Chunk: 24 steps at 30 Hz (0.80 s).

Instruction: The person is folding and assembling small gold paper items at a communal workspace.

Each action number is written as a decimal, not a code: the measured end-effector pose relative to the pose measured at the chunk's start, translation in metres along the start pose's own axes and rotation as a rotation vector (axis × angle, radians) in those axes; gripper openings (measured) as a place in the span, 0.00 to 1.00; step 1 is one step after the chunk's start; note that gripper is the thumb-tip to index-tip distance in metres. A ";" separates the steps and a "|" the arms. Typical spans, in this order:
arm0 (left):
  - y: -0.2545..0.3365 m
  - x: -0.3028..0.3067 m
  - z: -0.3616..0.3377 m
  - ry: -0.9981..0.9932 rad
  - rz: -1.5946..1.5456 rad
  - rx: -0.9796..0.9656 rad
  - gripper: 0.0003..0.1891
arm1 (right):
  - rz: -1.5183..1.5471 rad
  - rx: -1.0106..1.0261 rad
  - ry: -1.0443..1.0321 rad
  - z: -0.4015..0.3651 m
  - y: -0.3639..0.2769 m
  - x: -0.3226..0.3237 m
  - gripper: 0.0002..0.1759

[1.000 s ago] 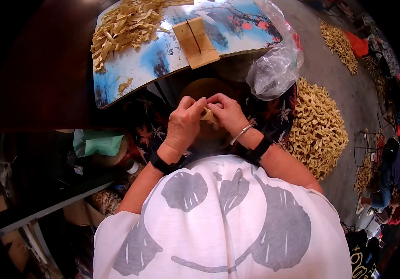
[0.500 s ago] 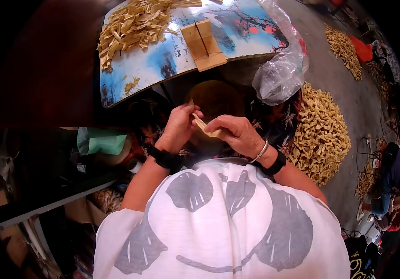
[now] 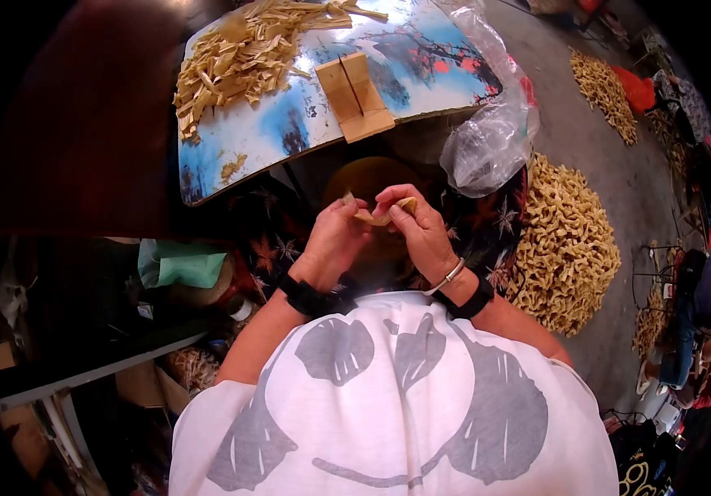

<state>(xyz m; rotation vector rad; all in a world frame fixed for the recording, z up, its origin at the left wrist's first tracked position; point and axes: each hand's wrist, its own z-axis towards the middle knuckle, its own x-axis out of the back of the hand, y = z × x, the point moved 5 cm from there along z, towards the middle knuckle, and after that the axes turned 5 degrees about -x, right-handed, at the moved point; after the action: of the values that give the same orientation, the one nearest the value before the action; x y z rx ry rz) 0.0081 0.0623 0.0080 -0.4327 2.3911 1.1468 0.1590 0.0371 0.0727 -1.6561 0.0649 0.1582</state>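
Note:
Between my two hands, low in front of the table, a thin pale yellow strip (image 3: 376, 219) is bent into a curve. The fingers of my left hand (image 3: 340, 231) pinch one end, and its pointed tip sticks up beyond them. My right hand (image 3: 421, 231) grips the other end between thumb and fingers, where a folded edge shows. Under my hands is a dark brown round surface (image 3: 363, 174), partly hidden by them. On the table nearby stands a small wooden block (image 3: 355, 95) with a thin dark blade-like piece along it.
A heap of flat yellow strips (image 3: 240, 58) lies on the painted table (image 3: 289, 128). Clear plastic (image 3: 487, 149) hangs off its right corner. To the right on the floor is a big pile of knotted yellow pieces (image 3: 566, 248); a smaller pile (image 3: 603, 95) lies farther off. A green bag (image 3: 182, 264) is at left.
Both hands have shifted slightly and my right hand has turned upward, its fingers now higher. The strip, nearly straight before, is now curved between them.

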 end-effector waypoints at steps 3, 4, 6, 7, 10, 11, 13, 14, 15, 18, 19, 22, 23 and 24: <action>0.006 -0.011 -0.003 -0.018 -0.026 0.040 0.07 | 0.199 -0.092 -0.134 -0.001 0.004 -0.004 0.16; 0.012 -0.022 -0.010 -0.039 0.035 0.032 0.06 | 0.235 -0.111 -0.150 -0.001 -0.001 -0.006 0.17; 0.021 -0.044 -0.025 -0.081 0.155 0.014 0.06 | 0.174 -0.047 -0.149 0.003 -0.007 -0.006 0.19; 0.022 -0.044 -0.027 -0.129 0.305 -0.027 0.05 | 0.079 0.033 -0.130 0.005 -0.012 -0.005 0.20; 0.031 -0.040 -0.027 -0.251 0.835 -0.387 0.02 | -0.160 0.146 -0.101 0.011 -0.011 0.000 0.21; 0.037 -0.041 -0.028 -0.270 1.062 -0.676 0.02 | -0.231 0.164 -0.098 0.012 -0.009 0.000 0.22; 0.042 -0.048 -0.037 -0.257 1.374 -1.009 0.03 | -0.318 0.062 -0.073 0.012 -0.001 0.002 0.22; 0.046 -0.051 -0.042 -0.230 1.467 -1.045 0.04 | -0.361 0.012 -0.060 0.013 0.001 0.003 0.23; 0.049 -0.055 -0.047 -0.202 1.560 -1.080 0.05 | -0.333 -0.035 -0.014 0.013 0.003 0.004 0.21; 0.054 -0.059 -0.055 -0.170 1.619 -1.164 0.04 | -0.324 -0.072 0.081 0.014 0.002 0.005 0.15; 0.054 -0.060 -0.057 -0.176 1.638 -1.184 0.04 | -0.373 -0.014 0.085 0.014 0.003 0.005 0.13; 0.058 -0.063 -0.061 -0.161 1.640 -1.283 0.04 | -0.494 0.221 0.136 0.014 -0.004 0.001 0.06; 0.059 -0.063 -0.061 -0.140 1.605 -1.342 0.04 | -0.523 0.327 0.127 0.015 0.002 0.000 0.05; 0.057 -0.060 -0.058 -0.115 1.680 -1.326 0.05 | -0.480 0.248 0.070 0.015 0.001 -0.003 0.04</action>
<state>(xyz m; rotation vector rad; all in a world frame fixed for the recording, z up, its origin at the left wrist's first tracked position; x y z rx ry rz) 0.0175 0.0562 0.1081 1.5426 1.0548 3.0658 0.1552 0.0520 0.0712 -1.3860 -0.2510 -0.2636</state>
